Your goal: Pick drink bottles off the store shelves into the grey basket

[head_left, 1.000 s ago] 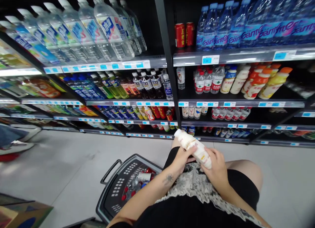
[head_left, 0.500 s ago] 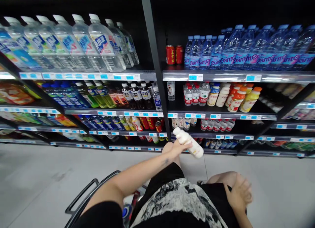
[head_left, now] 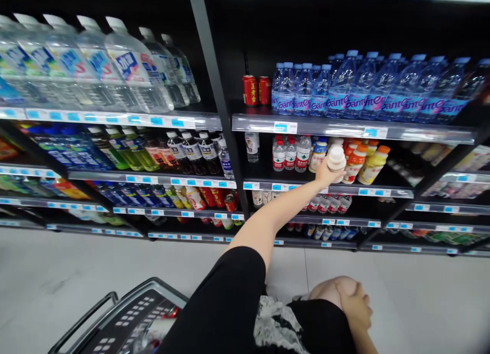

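Note:
My left hand (head_left: 324, 176) is stretched out to a shelf and closed around a white drink bottle (head_left: 336, 158) with a white cap. The bottle stands roughly upright at the shelf's front, between a blue-capped bottle (head_left: 318, 154) and orange-capped bottles (head_left: 354, 165). Whether its base touches the shelf is hidden. Another pale cap shows just behind it. My right hand (head_left: 356, 309) lies on my right knee (head_left: 332, 292), fingers spread and holding nothing.
A black shopping basket (head_left: 126, 313) with a few items inside stands at my lower left. Blue water bottles (head_left: 367, 89) and red cans (head_left: 250, 90) fill the shelf above. A dark upright post (head_left: 218, 78) divides the shelving. Red-capped water bottles (head_left: 291, 155) stand left of my hand.
My left hand has carried the white bottle from above my knee forward and up to the shelf, turning it from tilted to nearly upright. My right hand has settled on my knee.

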Motion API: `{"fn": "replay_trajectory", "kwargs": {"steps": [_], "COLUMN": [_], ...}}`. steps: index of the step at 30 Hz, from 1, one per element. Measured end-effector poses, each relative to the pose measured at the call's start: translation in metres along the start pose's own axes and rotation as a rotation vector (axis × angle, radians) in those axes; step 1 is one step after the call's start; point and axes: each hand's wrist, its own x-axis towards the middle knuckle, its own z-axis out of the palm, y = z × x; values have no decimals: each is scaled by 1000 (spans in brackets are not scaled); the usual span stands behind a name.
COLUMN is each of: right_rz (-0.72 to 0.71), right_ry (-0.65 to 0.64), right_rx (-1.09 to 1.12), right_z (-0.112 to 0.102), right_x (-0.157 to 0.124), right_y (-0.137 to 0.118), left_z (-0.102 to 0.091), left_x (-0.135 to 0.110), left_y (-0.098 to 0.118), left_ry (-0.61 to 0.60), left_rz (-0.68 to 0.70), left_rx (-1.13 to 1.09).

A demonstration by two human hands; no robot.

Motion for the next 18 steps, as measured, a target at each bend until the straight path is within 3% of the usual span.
{"fn": "replay_trajectory", "kwargs": {"steps": [3, 6, 13, 18], "right_rz": [-27, -43, -53, -86], "right_ry": [-5, -17, -49, -66], "right_rx": [-14, -20, -16, -39], "right_z": [-1, -4, -8, -5], "right_x": [-1, 1, 5, 5], "right_y": [1, 3, -6, -20], "left_z": [7, 9, 18, 21], "left_x": [22, 36, 51, 58], "left_y": [-12, -28, -53, -51], "left_ry": [-83, -153, -67, -157], "left_rz": [28, 49, -28, -24], "left_rx": [194, 245, 169, 262]}}
